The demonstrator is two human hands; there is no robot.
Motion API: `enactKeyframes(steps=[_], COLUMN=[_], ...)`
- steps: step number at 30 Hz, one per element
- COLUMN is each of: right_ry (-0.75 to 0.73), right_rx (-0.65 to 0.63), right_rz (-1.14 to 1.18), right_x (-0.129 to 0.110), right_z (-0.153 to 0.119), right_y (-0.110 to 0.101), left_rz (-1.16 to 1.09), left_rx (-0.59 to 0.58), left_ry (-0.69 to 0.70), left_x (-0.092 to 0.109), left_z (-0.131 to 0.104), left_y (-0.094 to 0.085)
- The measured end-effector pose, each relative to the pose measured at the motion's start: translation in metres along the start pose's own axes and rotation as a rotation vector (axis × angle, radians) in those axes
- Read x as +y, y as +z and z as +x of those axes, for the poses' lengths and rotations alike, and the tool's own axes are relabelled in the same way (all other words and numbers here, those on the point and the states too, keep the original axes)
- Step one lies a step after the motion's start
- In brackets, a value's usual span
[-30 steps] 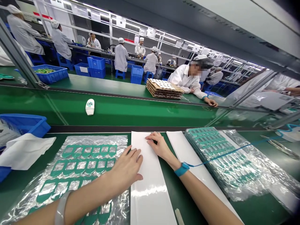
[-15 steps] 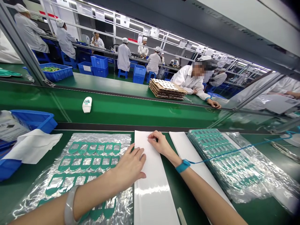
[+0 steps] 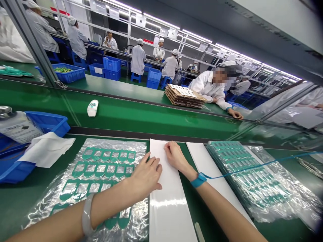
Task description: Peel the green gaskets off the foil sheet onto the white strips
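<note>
A long white sheet strip [image 3: 168, 208] with a glossy surface lies lengthwise in front of me. My left hand [image 3: 147, 173] rests flat over its left edge, fingers spread. Near the strip's far end my right hand [image 3: 175, 156] is closed, thumb and fingertips pressed together on the white surface; whatever they may pinch is hidden. A blue wrist strap [image 3: 199, 180] with a cord circles my right wrist. To the left, partly under my left forearm, a clear plastic sheet [image 3: 137, 148] carries rows of green-framed labels [image 3: 110, 170].
Right of the strip lie another white sheet [image 3: 199, 151] and a stack of green label sheets [image 3: 242, 168]. Blue bins [image 3: 59, 126] with a white cloth [image 3: 47, 151] stand left. Beyond runs a green conveyor belt [image 3: 141, 116] carrying a white device [image 3: 93, 108]. A co-worker [image 3: 209, 84] leans opposite.
The view has shifted, moving most of the scene rightward. My right fingers have curled in tighter at the strip; my left hand stays spread. The white device has slid left along the belt.
</note>
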State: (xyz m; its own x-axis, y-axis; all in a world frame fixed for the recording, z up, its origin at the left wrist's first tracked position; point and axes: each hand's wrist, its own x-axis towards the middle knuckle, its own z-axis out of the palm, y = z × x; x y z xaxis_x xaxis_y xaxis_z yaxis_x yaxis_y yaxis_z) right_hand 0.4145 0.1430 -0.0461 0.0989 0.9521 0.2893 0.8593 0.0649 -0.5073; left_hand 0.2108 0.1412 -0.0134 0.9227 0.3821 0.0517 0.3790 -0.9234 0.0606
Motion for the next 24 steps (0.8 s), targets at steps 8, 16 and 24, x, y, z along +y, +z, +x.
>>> enactKeyframes(steps=[8,16,24], right_ry=[-0.023,-0.012,-0.003], right_rx=[0.032,-0.002,-0.043], right_rz=[0.160,0.185,0.047], right_x=[0.007,0.007,0.000], right_z=[-0.003,0.002,0.008], right_y=[-0.002,-0.003,-0.002], left_rz=[-0.002,0.006,0.025], left_rx=[0.037,0.027,0.025], left_ry=[0.007,0.008,0.016], left_x=[0.000,0.000,-0.001], left_z=[-0.001,-0.001,0.000], left_y=[0.003,0.003,0.005])
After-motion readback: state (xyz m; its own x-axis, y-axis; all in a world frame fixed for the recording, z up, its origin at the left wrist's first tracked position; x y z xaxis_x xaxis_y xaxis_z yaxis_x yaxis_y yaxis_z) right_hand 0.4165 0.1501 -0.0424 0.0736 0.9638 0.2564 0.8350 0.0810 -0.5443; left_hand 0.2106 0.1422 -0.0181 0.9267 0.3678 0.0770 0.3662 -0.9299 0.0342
